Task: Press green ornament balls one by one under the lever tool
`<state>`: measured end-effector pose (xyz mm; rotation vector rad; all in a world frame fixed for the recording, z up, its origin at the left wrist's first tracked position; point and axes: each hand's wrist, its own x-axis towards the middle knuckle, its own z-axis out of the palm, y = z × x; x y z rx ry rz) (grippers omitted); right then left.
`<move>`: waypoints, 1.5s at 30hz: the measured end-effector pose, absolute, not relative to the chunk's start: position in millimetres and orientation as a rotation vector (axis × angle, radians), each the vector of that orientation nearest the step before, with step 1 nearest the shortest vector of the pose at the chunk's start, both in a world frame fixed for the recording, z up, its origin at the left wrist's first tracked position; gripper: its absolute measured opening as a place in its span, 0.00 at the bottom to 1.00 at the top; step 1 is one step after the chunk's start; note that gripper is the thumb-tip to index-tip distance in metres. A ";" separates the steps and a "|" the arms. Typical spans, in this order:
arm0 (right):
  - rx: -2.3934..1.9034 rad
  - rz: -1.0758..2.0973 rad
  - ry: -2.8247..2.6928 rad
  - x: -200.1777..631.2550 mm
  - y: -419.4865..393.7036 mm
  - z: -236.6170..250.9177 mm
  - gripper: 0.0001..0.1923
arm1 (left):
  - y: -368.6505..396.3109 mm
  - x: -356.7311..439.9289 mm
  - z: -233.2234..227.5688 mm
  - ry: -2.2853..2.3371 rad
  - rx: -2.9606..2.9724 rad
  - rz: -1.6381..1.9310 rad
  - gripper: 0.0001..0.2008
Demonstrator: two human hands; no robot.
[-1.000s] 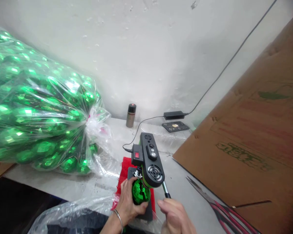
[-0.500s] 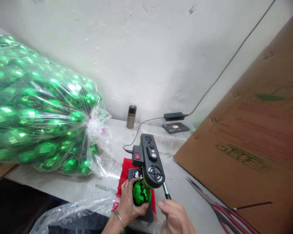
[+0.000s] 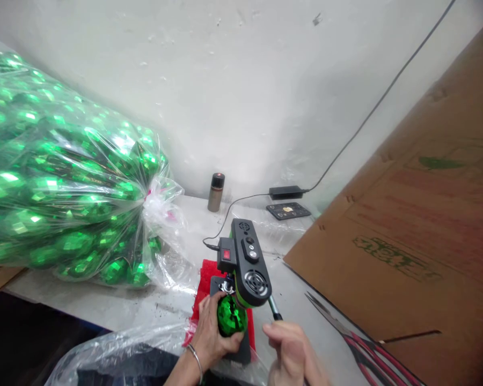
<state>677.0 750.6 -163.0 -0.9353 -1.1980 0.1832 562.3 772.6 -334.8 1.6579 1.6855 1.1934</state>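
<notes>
In my left hand (image 3: 211, 332) is a shiny green faceted ball ornament (image 3: 231, 316), fingers and thumb wrapped around its left side and bottom. The ball sits against the underside of a black machine (image 3: 250, 260) with round vents and a red switch. My right hand (image 3: 293, 351) is closed around the dark-tipped metal lever (image 3: 274, 308) sticking out from the machine's right side; its fingers hide most of the grip. Under the machine is a dark base plate (image 3: 245, 351) on a red cloth (image 3: 205, 276).
A tied clear bag (image 3: 76, 187) of green balls fills the left. Along the wall stand a small dark-capped bottle (image 3: 216, 193), a black power adapter (image 3: 285, 192) and a phone (image 3: 288, 210). Red-handled scissors (image 3: 366, 351) lie beside a cardboard box (image 3: 418, 214) at right.
My right hand has shifted slightly up and right, its fingers looking more raised. The left hand and green ball keep their place at the machine; the whole view has moved a little.
</notes>
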 end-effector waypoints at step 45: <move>-0.645 -0.213 -1.349 685.5 770.4 -227.5 0.23 | 771.8 562.2 -339.8 1.699 1.677 1.238 0.40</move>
